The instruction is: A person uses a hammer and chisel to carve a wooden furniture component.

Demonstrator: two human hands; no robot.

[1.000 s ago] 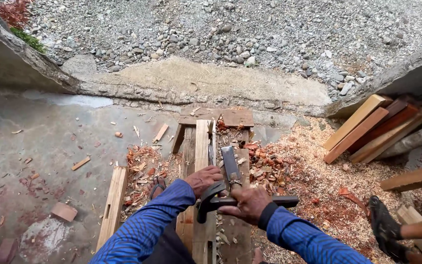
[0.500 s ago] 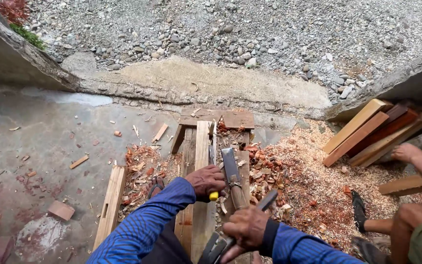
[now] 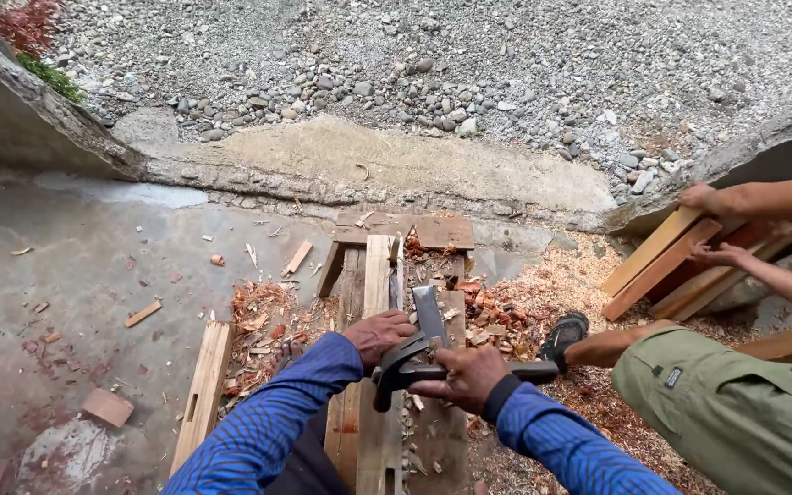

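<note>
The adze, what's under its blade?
Under the adze blade lies a pale plank on a low wooden bench, with chips around. The spot beneath both hands is covered.

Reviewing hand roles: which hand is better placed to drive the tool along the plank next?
Probably the right hand: it grips the dark tool's handle. The left hand rests on the tool's front over the upright plank, seemingly steadying.

Blue striped sleeves (image 3: 268,431); olive trousers (image 3: 717,412) (co-worker's); reddish shavings (image 3: 263,316).
</note>
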